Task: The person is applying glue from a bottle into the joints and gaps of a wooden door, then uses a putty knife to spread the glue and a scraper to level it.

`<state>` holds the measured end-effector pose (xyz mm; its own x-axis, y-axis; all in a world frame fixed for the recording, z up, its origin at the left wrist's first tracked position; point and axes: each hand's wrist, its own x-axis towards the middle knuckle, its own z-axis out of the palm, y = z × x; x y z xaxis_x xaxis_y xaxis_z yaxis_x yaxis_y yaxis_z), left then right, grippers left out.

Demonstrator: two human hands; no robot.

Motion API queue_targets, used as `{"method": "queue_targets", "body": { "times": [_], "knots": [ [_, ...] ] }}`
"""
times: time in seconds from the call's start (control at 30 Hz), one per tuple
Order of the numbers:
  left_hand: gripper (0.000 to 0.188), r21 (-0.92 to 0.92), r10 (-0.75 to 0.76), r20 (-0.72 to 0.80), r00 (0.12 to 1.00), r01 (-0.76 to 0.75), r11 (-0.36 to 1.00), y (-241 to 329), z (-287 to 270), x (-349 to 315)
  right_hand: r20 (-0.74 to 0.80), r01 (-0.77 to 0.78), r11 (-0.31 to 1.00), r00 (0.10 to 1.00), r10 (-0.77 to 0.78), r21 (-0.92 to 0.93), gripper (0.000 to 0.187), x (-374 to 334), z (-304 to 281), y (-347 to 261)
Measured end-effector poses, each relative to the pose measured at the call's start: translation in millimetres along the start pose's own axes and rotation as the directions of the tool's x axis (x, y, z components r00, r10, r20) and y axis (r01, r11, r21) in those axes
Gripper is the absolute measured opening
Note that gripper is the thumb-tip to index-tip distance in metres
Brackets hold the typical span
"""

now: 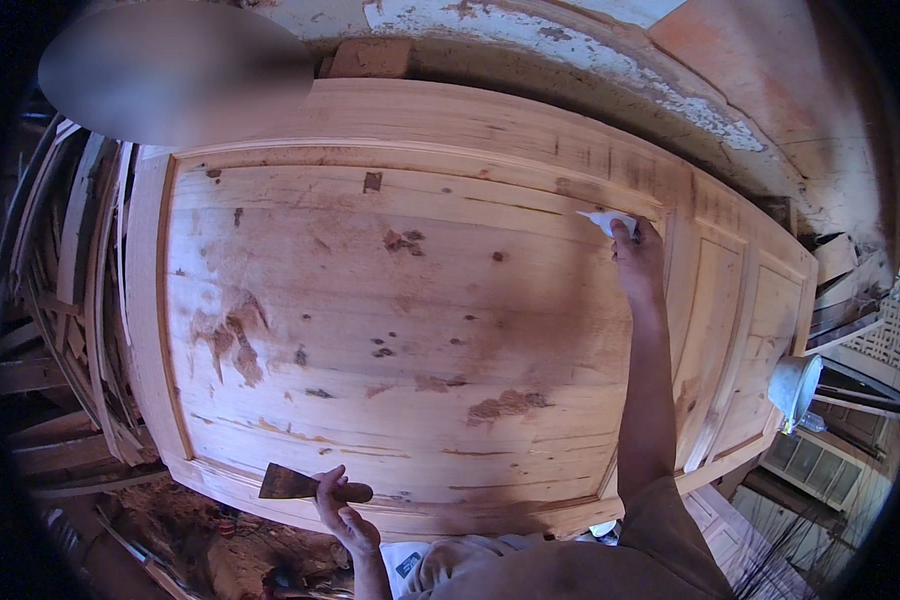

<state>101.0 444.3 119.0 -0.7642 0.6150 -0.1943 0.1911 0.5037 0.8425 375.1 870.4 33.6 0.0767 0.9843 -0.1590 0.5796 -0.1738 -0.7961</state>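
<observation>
A large wooden panelled door (400,300) lies flat before me, its boards marked with dark knots, brown filler-like smears and thin cracks. Near its front edge, my left hand (348,510) is closed round the wooden handle of a putty knife (288,482), whose wide dark blade points left. My right hand (640,258) reaches to the far right of the big panel. In its fingers is a small white squeeze bottle (610,220), with the pointed nozzle aimed left, close to a dark crack line along the board. Whether the nozzle touches the wood I cannot tell.
Stacked wood strips (80,220) crowd the left side. A pale bucket (794,390) stands at the door's right edge, with a clear plastic bottle (813,421) beside it. Behind the door runs a wall with peeling white paint (570,45). Reddish debris (260,550) covers the ground at lower left.
</observation>
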Motion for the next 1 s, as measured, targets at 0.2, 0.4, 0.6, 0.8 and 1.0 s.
{"method": "queue_targets", "body": {
  "times": [0.2,0.4,0.6,0.8,1.0],
  "knots": [
    [0.077,0.003,-0.003,0.004,1.000,0.003,1.000,3,-1,2,0.132,-0.157,0.940,0.984,0.121,0.302,0.022,-7,7,-7],
    [0.077,-0.007,-0.022,-0.008,1.000,0.022,1.000,9,0,2,0.191,-0.090,0.948,0.981,0.032,0.306,0.025,-13,44,-17],
    [0.077,0.024,-0.032,-0.019,0.999,0.033,0.999,9,-6,4,0.227,-0.046,0.989,0.974,0.013,0.141,0.022,-13,63,-22],
    [0.077,0.016,-0.036,-0.015,0.999,0.036,0.999,3,-11,3,0.191,0.002,0.998,0.981,-0.015,0.068,0.028,-10,69,-18],
    [0.078,0.008,-0.041,-0.031,0.999,0.042,0.999,2,-9,4,0.194,0.059,0.995,0.978,-0.074,0.082,0.030,-9,74,-28]
  ]
}}
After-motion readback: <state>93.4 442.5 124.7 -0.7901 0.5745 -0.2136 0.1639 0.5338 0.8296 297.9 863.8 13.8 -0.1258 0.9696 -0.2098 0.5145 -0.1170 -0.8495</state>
